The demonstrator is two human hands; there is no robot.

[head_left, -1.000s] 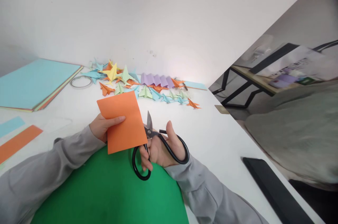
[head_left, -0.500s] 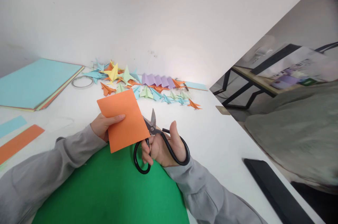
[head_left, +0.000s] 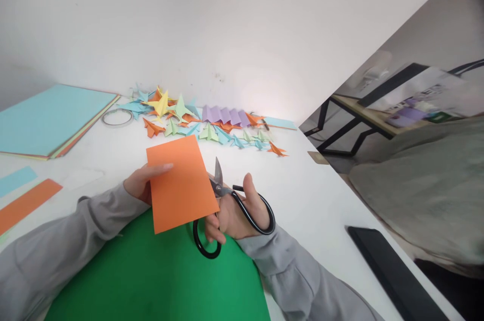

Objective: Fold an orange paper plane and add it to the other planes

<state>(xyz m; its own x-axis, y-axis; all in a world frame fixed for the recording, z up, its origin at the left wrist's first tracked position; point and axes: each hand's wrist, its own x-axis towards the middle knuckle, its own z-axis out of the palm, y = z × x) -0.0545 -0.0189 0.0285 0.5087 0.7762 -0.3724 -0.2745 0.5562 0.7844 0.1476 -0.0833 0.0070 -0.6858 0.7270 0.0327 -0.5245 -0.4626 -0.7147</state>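
My left hand (head_left: 141, 180) pinches a sheet of orange paper (head_left: 183, 187) by its left edge, thumb on top and the other fingers hidden behind. My right hand (head_left: 242, 212) grips a pair of scissors (head_left: 223, 190) with black looped handles. The blades stand apart, one pointing up beside the paper's right edge and the other partly hidden by the sheet. Under both hands lies a large green sheet (head_left: 166, 275).
Folded paper shapes (head_left: 181, 109) and a pleated purple strip (head_left: 226, 115) line the wall. At left are stacked coloured sheets (head_left: 56, 114), a wire coil (head_left: 117, 117) and an orange strip (head_left: 30, 205). A black flat object (head_left: 393, 270) lies at right.
The orange paper has come down and slightly right and turned a little, in my left hand. The scissors have shifted slightly, their blades still apart.
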